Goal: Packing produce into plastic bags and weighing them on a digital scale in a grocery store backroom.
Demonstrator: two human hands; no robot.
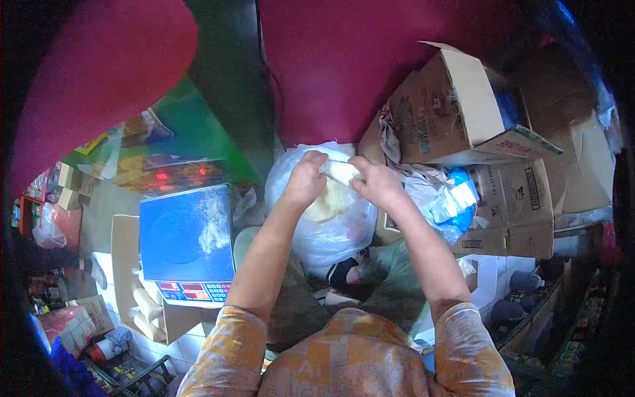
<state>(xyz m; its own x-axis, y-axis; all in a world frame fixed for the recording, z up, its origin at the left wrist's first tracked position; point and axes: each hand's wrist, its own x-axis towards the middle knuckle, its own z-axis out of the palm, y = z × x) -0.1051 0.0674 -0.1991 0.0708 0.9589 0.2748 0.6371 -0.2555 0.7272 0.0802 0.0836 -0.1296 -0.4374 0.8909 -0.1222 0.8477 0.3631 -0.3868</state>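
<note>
A small clear plastic bag of pale powder (341,172) is stretched between my two hands. My left hand (306,179) grips one end of it, and my right hand (379,182) holds the other. Directly below sits a large translucent plastic sack (330,240), its top spread wide around a mound of pale powder (325,206). The sack stands between my legs. To the left is a digital weighing scale (186,238) with a blue plate, dusted with white powder on its right side. Its display is lit.
Filled small bags (149,307) lie in a cardboard box (126,233) beside the scale. On the right are a large cardboard box with raised flaps (431,109), a flattened carton (516,208) and a blue plastic package (459,203). Magenta cloth (322,69) hangs ahead.
</note>
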